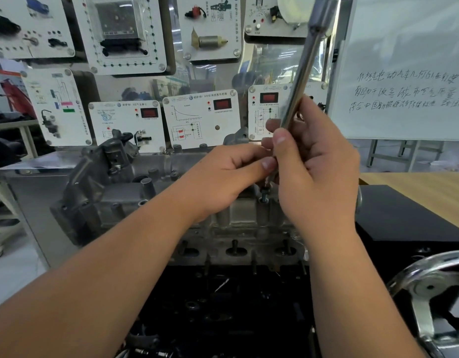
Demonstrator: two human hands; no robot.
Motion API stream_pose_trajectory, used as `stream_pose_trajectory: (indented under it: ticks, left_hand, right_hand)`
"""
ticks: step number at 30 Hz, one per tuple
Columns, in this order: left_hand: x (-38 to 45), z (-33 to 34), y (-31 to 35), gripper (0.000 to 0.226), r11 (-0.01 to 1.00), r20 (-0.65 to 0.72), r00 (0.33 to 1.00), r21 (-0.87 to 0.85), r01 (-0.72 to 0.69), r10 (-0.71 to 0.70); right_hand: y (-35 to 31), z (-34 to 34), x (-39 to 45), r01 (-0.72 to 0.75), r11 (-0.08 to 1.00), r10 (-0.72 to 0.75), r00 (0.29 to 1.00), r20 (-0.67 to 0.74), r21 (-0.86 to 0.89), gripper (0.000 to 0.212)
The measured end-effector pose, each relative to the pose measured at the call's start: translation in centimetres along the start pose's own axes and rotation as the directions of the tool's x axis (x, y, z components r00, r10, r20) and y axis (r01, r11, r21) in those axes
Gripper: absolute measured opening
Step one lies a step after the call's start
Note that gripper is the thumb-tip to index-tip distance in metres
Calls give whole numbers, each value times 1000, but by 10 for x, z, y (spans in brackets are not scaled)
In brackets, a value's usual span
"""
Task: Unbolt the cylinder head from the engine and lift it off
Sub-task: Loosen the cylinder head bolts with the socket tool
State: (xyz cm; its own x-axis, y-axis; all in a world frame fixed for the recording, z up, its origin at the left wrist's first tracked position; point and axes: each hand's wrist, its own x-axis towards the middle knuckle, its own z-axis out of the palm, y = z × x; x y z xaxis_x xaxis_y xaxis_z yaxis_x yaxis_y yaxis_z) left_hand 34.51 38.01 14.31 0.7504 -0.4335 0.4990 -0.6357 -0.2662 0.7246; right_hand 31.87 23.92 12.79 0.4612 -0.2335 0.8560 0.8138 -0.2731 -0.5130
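Behind, sensor display boards [201, 120] hang; on the stand sits the cylinder head [135, 200], where the right hand [318, 174] grips a long wrench [304, 73] upright over a bolt [264, 196] near its right end, while the left hand [223, 177] pinches its lower shaft, likely steadying it

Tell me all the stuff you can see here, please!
cylinder head: one, grey metal, centre, on the engine.
engine: one, black, below the head.
bolt: one, dark, sticking up from the head under the hands.
long wrench: one, silver, slanting up to the top right.
display panels: several, white, on the wall behind.
whiteboard: one, white with writing, right.
handwheel: one, silver, bottom right.
wooden table: one, tan, right.
left hand: pinches the wrench's lower end.
right hand: grips the wrench.
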Motion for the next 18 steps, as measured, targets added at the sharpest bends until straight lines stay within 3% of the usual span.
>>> stream_pose_trajectory:
  ticks: [6, 9, 13, 18]
  left_hand:
    - [2, 0, 1, 30, 1000, 3, 1000, 20, -13, 13]
    - [2, 1, 0, 38, 1000, -4, 1000, 27, -14, 14]
    - [1, 1, 1, 20, 1000, -13, 1000, -9, 1, -1]
    - [0, 0, 2, 23, 1000, 24, 1000, -4, -9, 9]
  right_hand:
    - [-3, 3, 1, 3, 1000, -3, 1000, 4, 18, 52]
    - [-3, 8, -3, 15, 1000, -14, 998, -67, 13, 51]
    - [-1, 9, -4, 36, 999, -36, 994, -100, -2, 37]
    - [0, 5, -2, 10, 998, -8, 999, -35, 59, 48]
